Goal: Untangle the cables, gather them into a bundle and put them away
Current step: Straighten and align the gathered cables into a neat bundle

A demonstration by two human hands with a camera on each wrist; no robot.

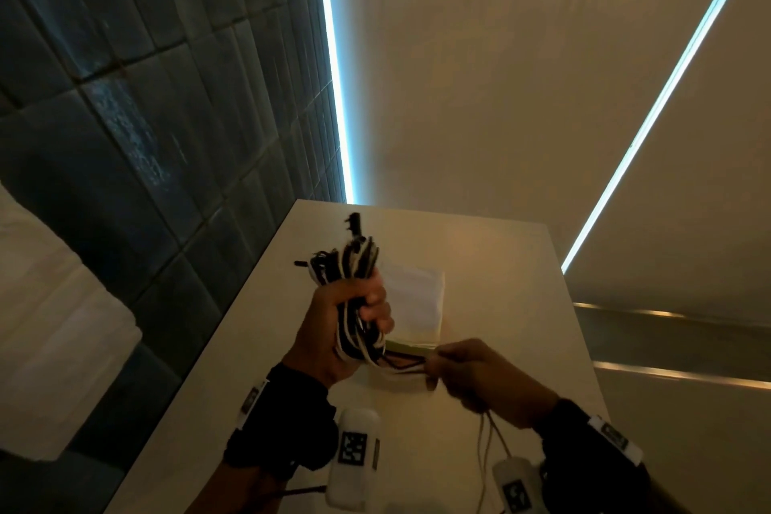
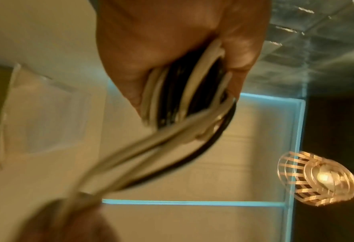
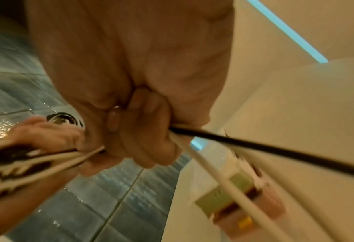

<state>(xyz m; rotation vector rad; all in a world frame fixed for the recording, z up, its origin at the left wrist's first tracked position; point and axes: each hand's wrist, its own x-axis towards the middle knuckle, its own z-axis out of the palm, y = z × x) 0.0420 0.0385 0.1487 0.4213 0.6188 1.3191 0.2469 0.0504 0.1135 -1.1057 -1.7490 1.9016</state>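
1. Cables (image 1: 352,284), black and white, sat folded into a bundle held up above the white table (image 1: 500,284), left of centre in the head view; a black plug end (image 1: 355,221) stuck out of the top.
2. Left hand (image 1: 346,317) was clenched round the middle of the bundle, fingers and thumb wrapped tight; the left wrist view showed the loops (image 2: 180,91) packed in the fist.
3. Loose tails (image 1: 402,365), black plus white, ran from the bottom of the bundle across to the right.
4. Right hand (image 1: 479,376) pinched those tails, fingers curled round them; in the right wrist view a black cable (image 3: 254,147) and a white cable (image 3: 223,176) came out past the fingers (image 3: 151,131), blurred.
5. A white pouch or bag (image 1: 417,305) lay on the table behind the hands; can't tell if it was open. A small box (image 3: 229,196) was also on the table, label unreadable.
6. Step, as judged: gathering, late stage; most length already coiled, tails still free.
7. Next move probably calls for wrapping or folding the tails round the bundle while the left grip stays firm, so loops don't spring loose, then stowing it, likely in the pouch.
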